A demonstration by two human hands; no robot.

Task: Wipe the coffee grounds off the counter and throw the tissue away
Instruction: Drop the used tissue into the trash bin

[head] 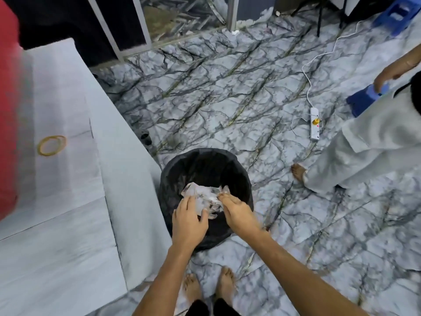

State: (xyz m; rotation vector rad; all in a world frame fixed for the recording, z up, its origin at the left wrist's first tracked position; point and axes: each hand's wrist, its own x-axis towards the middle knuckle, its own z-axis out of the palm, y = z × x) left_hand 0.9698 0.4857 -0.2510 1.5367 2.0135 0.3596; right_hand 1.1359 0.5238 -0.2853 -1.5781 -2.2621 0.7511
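A crumpled white tissue (205, 197) with dark specks hangs over the mouth of a black bin (173, 176) lined with a black bag, standing on the floor. My left hand (189, 221) holds the tissue's near left side, thumb and fingers curled round it. My right hand (239, 213) pinches the tissue's right edge with its fingertips. Both hands are above the bin's near rim. The white counter (57, 179) lies to the left of the bin.
A yellow rubber band (52, 145) lies on the counter, and something red (8, 110) fills the left edge. A white power strip (314, 124) with its cable lies on the marbled floor. A person in white (369, 142) stands at the right. My bare feet are below.
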